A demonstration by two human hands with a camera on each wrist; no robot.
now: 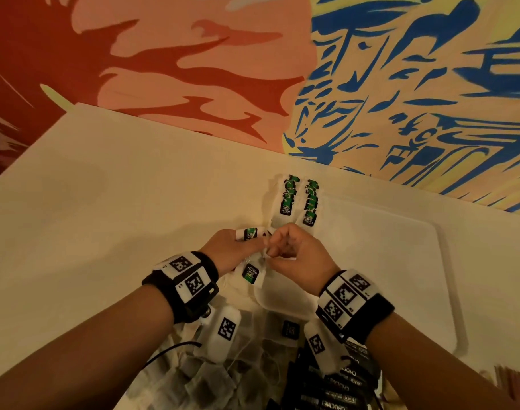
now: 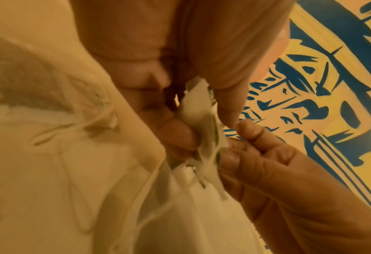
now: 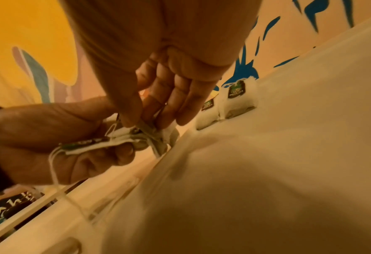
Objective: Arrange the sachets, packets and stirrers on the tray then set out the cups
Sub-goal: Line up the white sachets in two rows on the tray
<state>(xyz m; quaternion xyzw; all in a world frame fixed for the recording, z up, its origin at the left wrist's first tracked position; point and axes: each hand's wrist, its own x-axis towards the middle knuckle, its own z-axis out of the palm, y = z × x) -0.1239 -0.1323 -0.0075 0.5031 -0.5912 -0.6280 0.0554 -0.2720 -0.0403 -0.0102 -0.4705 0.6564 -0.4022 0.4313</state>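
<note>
Both hands meet over the left edge of a white tray [image 1: 424, 261]. My left hand [image 1: 238, 247] grips a small bunch of green-tagged tea bags [image 1: 250, 233]; in the left wrist view the tea bags [image 2: 204, 120] sit between thumb and fingers. My right hand [image 1: 291, 247] pinches a tea bag and its string [image 3: 151, 135] out of that bunch. Another green-tagged tea bag [image 1: 250, 273] hangs just below the hands. Two neat rows of green tea bags [image 1: 300, 199] lie at the tray's far left corner; they also show in the right wrist view as tea bags [image 3: 236, 98].
A pile of loose tea bags [image 1: 223, 374] and several dark chocolate sachets [image 1: 338, 389] lie near my forearms at the table's front. The cream table [image 1: 104, 187] meets a painted wall [image 1: 400, 84] behind the tray. Strings trail from the held bunch.
</note>
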